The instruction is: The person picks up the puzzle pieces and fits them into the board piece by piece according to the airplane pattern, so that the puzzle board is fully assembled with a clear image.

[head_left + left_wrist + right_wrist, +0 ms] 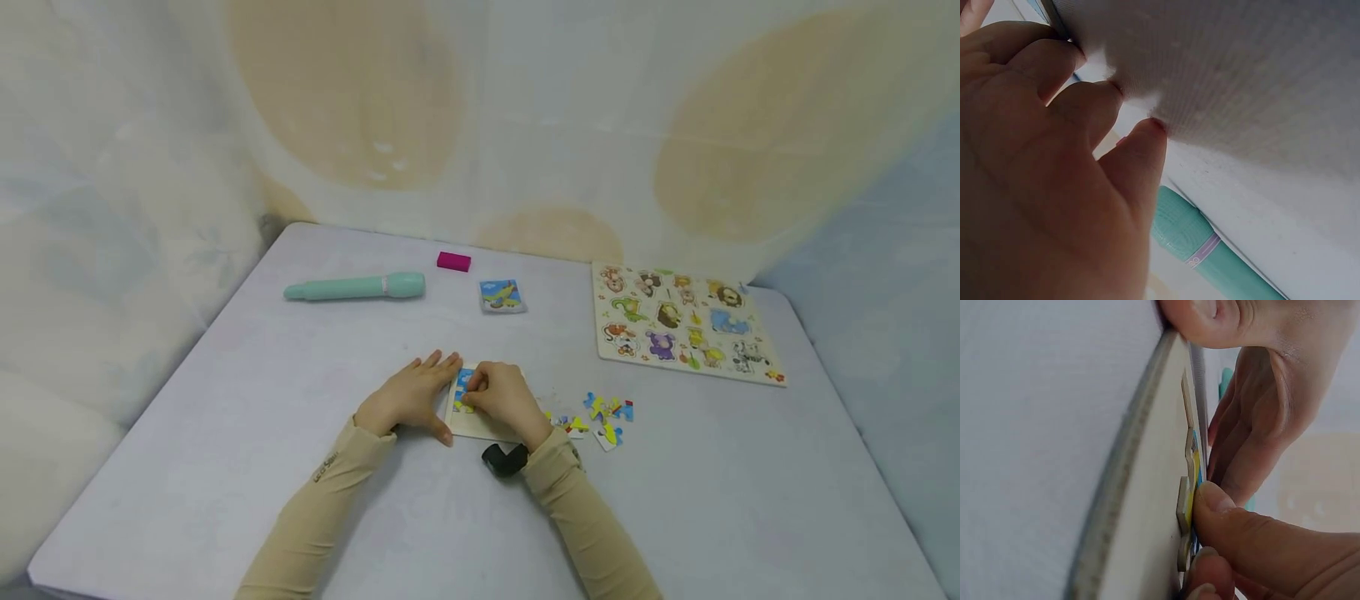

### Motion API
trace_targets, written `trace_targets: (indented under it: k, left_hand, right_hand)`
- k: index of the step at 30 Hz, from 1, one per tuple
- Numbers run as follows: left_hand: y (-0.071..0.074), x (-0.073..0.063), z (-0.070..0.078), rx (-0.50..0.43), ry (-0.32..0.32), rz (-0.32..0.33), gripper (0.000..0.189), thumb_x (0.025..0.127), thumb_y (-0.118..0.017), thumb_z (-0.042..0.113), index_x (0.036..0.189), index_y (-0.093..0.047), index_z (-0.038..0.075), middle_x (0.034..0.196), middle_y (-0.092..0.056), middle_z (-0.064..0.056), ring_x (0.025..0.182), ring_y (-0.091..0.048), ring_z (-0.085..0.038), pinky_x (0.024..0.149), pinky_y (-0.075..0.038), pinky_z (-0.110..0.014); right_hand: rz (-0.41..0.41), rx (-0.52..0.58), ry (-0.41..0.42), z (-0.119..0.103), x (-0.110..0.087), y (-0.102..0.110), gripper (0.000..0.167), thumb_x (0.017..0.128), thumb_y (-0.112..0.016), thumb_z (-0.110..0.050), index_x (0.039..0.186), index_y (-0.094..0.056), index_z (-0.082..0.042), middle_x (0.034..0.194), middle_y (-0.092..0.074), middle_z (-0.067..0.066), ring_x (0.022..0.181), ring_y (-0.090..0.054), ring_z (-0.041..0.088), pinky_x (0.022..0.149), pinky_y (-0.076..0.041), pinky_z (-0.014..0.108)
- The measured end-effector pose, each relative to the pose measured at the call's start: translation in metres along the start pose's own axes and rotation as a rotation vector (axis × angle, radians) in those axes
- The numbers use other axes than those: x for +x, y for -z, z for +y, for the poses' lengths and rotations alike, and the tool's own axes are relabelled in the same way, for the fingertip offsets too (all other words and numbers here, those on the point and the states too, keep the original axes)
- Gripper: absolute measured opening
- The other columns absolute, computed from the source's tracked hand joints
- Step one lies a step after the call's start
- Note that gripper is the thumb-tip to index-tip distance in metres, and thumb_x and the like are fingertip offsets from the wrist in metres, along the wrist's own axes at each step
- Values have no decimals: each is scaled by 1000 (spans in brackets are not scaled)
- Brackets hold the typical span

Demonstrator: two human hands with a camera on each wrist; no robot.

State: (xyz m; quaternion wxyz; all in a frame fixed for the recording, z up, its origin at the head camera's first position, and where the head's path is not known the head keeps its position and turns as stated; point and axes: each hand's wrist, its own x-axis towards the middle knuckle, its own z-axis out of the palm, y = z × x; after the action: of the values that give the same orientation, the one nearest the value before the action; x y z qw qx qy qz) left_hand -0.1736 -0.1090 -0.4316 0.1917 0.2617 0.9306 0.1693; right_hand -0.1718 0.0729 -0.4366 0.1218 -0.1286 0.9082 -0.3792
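Cream cloth with tan blotches (540,158) hangs behind a smooth white table (712,483). Fingers spread wide and thumb apart, the left hand (408,396) rests at the left edge of a flat, pale wooden puzzle tray (480,427). Bent at the fingers, the right hand (506,400) pinches a yellow-and-blue jigsaw piece (1183,506) at the tray's recess. Dark lettering marks the beige left sleeve (322,492), too small to read surely. Knobbed loose pieces (609,437) lie just right of the tray.

White table (225,417), puzzle tray (483,427), loose pieces (609,437)
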Motion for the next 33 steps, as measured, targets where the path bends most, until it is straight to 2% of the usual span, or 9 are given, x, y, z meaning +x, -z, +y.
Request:
trace_targets:
  k: [4,12,20,28,33]
  left_hand:
    - [-1,0,0,4,4,2,121,61,-88,47,154,-23,4,162,-20,-12,151,-11,-34,122,-15,-54]
    - [0,0,0,-2,13,-3,121,61,-88,48,154,-23,5,162,-19,-11,151,-10,-33,122,-14,-53]
    - [0,0,-1,1,11,-10,121,61,-88,48,154,-22,5,162,-18,-10,151,-10,-33,122,-13,-53]
    - [2,-1,1,-4,12,-2,120,61,-88,47,154,-24,6,162,-19,-10,151,-11,-33,122,-14,-54]
    - [2,-1,1,-9,13,-7,120,62,-88,47,154,-23,6,162,-19,-10,151,-10,-33,122,-13,-53]
  right_hand:
    - [5,-15,0,2,0,0,14,82,-77,-14,86,-67,-4,67,-58,2,59,-48,10,54,-37,18]
    - [-36,-123,14,-1,-8,7,25,76,-82,-17,89,-67,-2,73,-58,3,67,-50,13,60,-41,22]
    - [-82,-100,2,2,-6,8,22,78,-81,-16,89,-65,-7,72,-57,0,67,-50,11,60,-40,21]
    - [-9,-83,5,6,-1,6,22,80,-79,-17,93,-65,-6,73,-55,0,66,-49,12,60,-39,22]
    - [-12,-130,51,7,-1,3,14,84,-76,-17,82,-64,-9,69,-55,-1,63,-47,10,57,-37,21]
